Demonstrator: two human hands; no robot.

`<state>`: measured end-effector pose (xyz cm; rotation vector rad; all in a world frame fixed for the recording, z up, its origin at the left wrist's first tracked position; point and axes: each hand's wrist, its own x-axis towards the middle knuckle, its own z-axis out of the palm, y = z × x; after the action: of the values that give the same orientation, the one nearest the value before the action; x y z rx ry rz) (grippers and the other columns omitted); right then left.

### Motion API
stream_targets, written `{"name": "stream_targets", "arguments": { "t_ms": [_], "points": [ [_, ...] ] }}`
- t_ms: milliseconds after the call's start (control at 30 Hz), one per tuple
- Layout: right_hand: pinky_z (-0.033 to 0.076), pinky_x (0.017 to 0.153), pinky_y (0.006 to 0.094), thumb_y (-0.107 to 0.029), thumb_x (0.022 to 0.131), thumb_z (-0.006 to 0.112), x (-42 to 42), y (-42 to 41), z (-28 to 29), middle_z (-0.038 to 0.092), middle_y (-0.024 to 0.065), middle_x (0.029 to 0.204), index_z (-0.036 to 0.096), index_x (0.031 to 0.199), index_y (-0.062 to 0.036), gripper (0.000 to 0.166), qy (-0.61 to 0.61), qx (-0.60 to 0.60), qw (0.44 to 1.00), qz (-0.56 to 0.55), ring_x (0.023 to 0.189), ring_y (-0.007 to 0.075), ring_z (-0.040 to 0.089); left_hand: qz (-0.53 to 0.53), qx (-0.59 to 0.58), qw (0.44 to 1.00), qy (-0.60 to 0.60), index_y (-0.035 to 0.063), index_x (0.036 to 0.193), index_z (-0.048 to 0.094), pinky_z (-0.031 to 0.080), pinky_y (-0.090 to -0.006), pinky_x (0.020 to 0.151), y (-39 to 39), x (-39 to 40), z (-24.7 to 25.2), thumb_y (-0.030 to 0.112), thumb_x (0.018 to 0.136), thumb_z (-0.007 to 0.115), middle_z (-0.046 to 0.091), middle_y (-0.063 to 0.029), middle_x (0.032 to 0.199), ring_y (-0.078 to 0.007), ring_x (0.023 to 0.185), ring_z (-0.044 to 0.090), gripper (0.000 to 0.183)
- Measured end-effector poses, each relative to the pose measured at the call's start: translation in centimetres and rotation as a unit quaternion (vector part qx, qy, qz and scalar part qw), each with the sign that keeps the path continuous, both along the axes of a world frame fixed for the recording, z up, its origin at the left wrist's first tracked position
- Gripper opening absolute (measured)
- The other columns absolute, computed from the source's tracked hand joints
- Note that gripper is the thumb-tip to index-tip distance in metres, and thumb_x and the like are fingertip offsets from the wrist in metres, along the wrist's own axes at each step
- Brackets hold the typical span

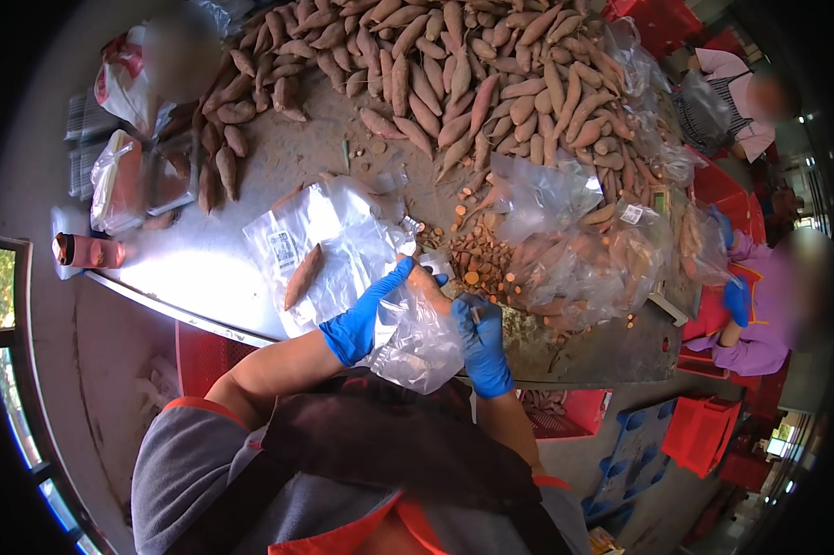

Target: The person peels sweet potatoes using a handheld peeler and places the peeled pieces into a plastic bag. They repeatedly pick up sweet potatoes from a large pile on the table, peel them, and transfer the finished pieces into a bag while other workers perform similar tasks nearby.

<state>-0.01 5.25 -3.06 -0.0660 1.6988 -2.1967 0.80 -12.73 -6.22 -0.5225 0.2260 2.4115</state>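
My left hand (365, 312), in a blue glove, grips a sweet potato (427, 286) over the table. At the root's lower right end is my right hand (483, 340), also gloved in blue. Its fingers are curled around a small tool (476, 316); only a pale bit shows, and its kind is hidden. A clear plastic bag (420, 347) hangs crumpled below the held root, between both hands. To the left lies a larger clear bag with printing (347, 215), and a single sweet potato (303, 276) rests on or in it; I cannot tell which.
Cut root ends and slices (479, 260) lie just beyond my hands. A large sweet potato heap (444, 76) covers the table's far side. Filled clear bags (583, 263) stand right, near a co-worker's gloved hand (736, 302). A pink bottle (91, 251) is at the left edge.
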Motion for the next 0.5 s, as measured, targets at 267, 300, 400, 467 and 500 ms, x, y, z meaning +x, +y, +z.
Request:
{"name": "stream_targets", "arguments": {
  "t_ms": [267, 300, 400, 467, 500],
  "points": [
    [0.036, 0.051, 0.0239, -0.022, 0.092, 0.054, 0.3, -0.7, 1.9, 0.048, -0.0037, 0.066, 0.054, 0.071, -0.0036, 0.028, 0.336, 0.204, 0.912, 0.117, 0.058, 0.0059, 0.045, -0.004, -0.212, 0.976, 0.052, 0.002, 0.12, 0.048, 0.049, -0.0343, 0.081, 2.7, 0.6, -0.7, 0.039, 0.086, 0.061, 0.06, -0.0129, 0.103, -0.0238, 0.088, 0.06, 0.052],
    [0.038, 0.053, 0.0237, -0.022, 0.092, 0.054, 0.5, -0.3, 1.8, 0.048, -0.0033, 0.067, 0.055, 0.072, -0.0037, 0.027, 0.207, 0.178, 0.961, 0.035, 0.058, 0.006, 0.045, 0.004, -0.169, 0.982, -0.079, 0.0016, 0.123, 0.047, 0.049, -0.0342, 0.083, 2.8, 0.0, 1.3, 0.039, 0.085, 0.062, 0.059, -0.013, 0.105, -0.024, 0.091, 0.06, 0.056],
    [0.041, 0.055, 0.0243, -0.02, 0.092, 0.053, -0.7, 2.3, -0.4, 0.052, -0.0012, 0.068, 0.056, 0.075, -0.0038, 0.024, -0.031, 0.119, 0.985, -0.119, 0.059, 0.0088, 0.048, -0.019, -0.097, 0.995, -0.035, 0.0009, 0.122, 0.047, 0.047, -0.0349, 0.088, 0.8, -0.7, 4.1, 0.038, 0.086, 0.061, 0.059, -0.0112, 0.107, -0.022, 0.099, 0.058, 0.054],
    [0.041, 0.057, 0.0255, -0.017, 0.092, 0.053, -3.6, 6.2, -4.2, 0.055, 0.0015, 0.069, 0.058, 0.079, -0.0033, 0.02, -0.021, 0.091, 0.985, -0.143, 0.061, 0.0115, 0.05, 0.033, -0.212, 0.975, 0.065, 0.0007, 0.121, 0.048, 0.046, -0.0347, 0.089, 0.6, -0.8, 5.0, 0.038, 0.088, 0.059, 0.059, -0.0111, 0.107, -0.0217, 0.099, 0.057, 0.051],
    [0.042, 0.059, 0.0256, -0.016, 0.091, 0.053, -4.7, 8.3, -6.4, 0.057, 0.0029, 0.072, 0.058, 0.081, -0.0026, 0.018, -0.048, 0.051, 0.983, -0.171, 0.062, 0.0115, 0.051, 0.058, -0.268, 0.955, 0.114, 0.0006, 0.12, 0.048, 0.046, -0.0346, 0.089, 0.5, -0.8, 5.1, 0.038, 0.088, 0.058, 0.059, -0.011, 0.107, -0.0216, 0.099, 0.057, 0.05]
  ]
}}
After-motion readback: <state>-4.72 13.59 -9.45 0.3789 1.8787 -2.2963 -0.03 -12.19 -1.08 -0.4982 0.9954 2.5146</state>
